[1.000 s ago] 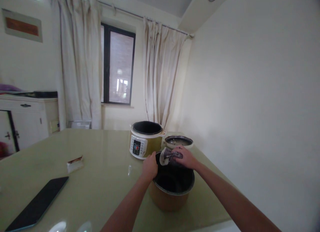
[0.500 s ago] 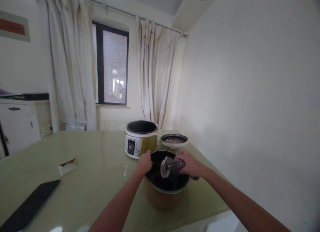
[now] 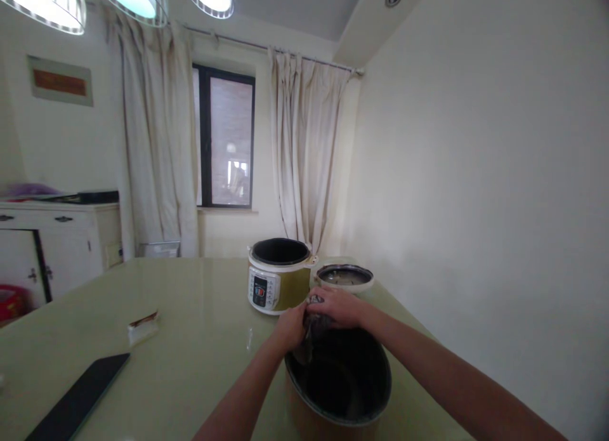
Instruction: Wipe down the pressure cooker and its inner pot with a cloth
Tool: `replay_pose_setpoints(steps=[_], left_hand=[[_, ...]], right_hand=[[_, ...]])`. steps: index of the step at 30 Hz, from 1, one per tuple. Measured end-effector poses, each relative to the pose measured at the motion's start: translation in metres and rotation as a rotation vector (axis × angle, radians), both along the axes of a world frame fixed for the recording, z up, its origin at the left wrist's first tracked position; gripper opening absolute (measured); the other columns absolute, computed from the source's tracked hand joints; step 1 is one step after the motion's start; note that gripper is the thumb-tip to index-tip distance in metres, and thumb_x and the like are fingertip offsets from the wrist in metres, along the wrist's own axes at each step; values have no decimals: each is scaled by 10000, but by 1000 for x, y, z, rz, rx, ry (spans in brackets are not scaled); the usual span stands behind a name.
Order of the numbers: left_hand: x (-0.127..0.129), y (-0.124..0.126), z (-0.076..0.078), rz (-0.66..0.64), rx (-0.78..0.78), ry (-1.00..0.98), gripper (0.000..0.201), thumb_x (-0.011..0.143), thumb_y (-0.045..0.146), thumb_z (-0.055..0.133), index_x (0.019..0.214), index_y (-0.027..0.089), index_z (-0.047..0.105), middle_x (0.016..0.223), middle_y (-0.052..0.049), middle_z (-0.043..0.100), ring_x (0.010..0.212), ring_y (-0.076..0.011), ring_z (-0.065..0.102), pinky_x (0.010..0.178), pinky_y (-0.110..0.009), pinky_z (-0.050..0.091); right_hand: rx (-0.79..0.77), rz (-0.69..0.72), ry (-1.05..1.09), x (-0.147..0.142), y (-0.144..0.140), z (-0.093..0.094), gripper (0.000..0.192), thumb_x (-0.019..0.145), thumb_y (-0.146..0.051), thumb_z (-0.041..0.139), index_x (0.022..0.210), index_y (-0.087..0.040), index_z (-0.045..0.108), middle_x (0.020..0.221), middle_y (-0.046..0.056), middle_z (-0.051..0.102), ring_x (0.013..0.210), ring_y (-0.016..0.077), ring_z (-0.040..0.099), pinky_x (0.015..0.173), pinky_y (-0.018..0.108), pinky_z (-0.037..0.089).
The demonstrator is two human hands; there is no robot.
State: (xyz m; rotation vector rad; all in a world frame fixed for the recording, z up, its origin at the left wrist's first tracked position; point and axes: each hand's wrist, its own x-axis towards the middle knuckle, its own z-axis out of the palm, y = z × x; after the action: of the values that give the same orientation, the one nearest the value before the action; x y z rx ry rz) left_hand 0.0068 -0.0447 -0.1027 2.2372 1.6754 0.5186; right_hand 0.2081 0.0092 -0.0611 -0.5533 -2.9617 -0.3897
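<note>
Inner pot (image 3: pixel 339 385), dark inside and golden outside, stands on the near right part of the pale green table (image 3: pixel 190 339), close to the camera, and its mouth is tipped a little toward the person so the inside can be seen. Both hands meet at its far rim. The left hand (image 3: pixel 290 327) is closed over the rim on the far left side, thumb outside it seems, probably to keep the pot from turning or sliding on the glossy top. The right hand (image 3: pixel 335 306) is bunched around a grey cloth (image 3: pixel 314 323) and presses it against the same rim, just beside the left hand; a fold of the cloth hangs down into the pot. I judge that one hand holds steady so the other can rub with force. The fingers of both hands are curled and clamped, not spread.

Farther on the table, just behind the hands, the cooker body (image 3: pixel 277 275) stands open with its control panel facing left and near. Its lid (image 3: pixel 345 277) lies to the right of it, inner side up, set apart from the pot. Well apart on the near left lie a dark tablet (image 3: pixel 78 398) and a small wrapped packet (image 3: pixel 143 327). Curtains (image 3: pixel 304 155) hang at the window on the far wall.
</note>
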Motion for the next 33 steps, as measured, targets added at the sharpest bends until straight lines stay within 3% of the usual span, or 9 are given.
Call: replay_pose_setpoints(steps=[2, 6, 11, 15, 19, 22, 26, 28, 33], left_hand=[[-2, -1, -1, 4, -6, -12, 378, 966, 126, 488, 1295, 197, 660, 1287, -116, 757, 1217, -256, 703, 1006, -316, 509], [-3, 0, -4, 19, -11, -19, 356, 995, 145, 471, 1279, 221, 672, 1299, -110, 747, 1247, -253, 684, 1014, -320, 498], [-2, -1, -3, 52, -20, -47, 462, 960, 63, 467, 1365, 218, 627, 1367, -94, 724, 1296, -223, 655, 1076, -306, 466], [-3, -3, -3, 32, -2, -96, 531, 954, 43, 452, 1438, 210, 593, 1428, -84, 696, 1327, -198, 634, 1124, -293, 442], [-4, -3, -4, 24, -11, -87, 559, 957, 41, 424, 1471, 183, 589, 1463, -91, 673, 1350, -190, 617, 1161, -285, 420], [-6, -2, -6, -7, 2, -108, 557, 948, 33, 414, 1452, 170, 608, 1443, -98, 685, 1339, -182, 621, 1156, -270, 422], [-7, 1, -10, 58, -12, -95, 497, 918, 18, 424, 1324, 149, 679, 1336, -140, 733, 1255, -221, 667, 1085, -301, 471], [-7, 0, -12, 88, -7, -107, 521, 893, -4, 435, 1337, 142, 665, 1333, -142, 733, 1248, -224, 670, 1070, -295, 475], [-6, -5, -12, 122, -9, -139, 593, 869, -40, 457, 1400, 169, 618, 1360, -121, 725, 1306, -216, 643, 1092, -286, 461]], right_hand=[[-101, -117, 115, 11, -2, -3, 581, 801, -289, 810, 1362, -257, 662, 1326, 138, 588, 1148, 290, 599, 973, 410, 509], [-249, -364, 237, 50, -24, -4, 470, 730, -321, 836, 1181, -234, 740, 1208, 104, 617, 1004, 264, 628, 922, 384, 522], [-303, -496, 201, 82, -72, 9, 340, 711, -345, 841, 1019, -221, 770, 1129, 89, 627, 912, 241, 615, 821, 351, 507], [-38, -346, -51, 68, -98, 2, 271, 708, -314, 850, 960, -236, 789, 1129, 118, 644, 998, 294, 596, 792, 372, 484], [118, -86, -301, 30, -79, -25, 71, 817, -228, 786, 886, -246, 792, 1083, 95, 707, 942, 267, 618, 732, 364, 470], [110, 68, -373, -7, -46, -43, 71, 887, -211, 740, 847, -250, 785, 1175, 68, 746, 1027, 275, 636, 797, 389, 492], [-65, 277, -378, -48, -14, -54, 122, 916, -224, 721, 979, -310, 782, 1279, 10, 744, 1229, 246, 603, 1031, 382, 458], [-88, 259, -350, -51, -7, -58, 148, 916, -214, 709, 984, -323, 783, 1271, 4, 749, 1257, 234, 599, 1040, 363, 462], [-62, -87, -298, -16, -9, -75, 140, 802, -241, 770, 924, -301, 802, 1268, 87, 739, 1062, 318, 698, 804, 421, 561]])
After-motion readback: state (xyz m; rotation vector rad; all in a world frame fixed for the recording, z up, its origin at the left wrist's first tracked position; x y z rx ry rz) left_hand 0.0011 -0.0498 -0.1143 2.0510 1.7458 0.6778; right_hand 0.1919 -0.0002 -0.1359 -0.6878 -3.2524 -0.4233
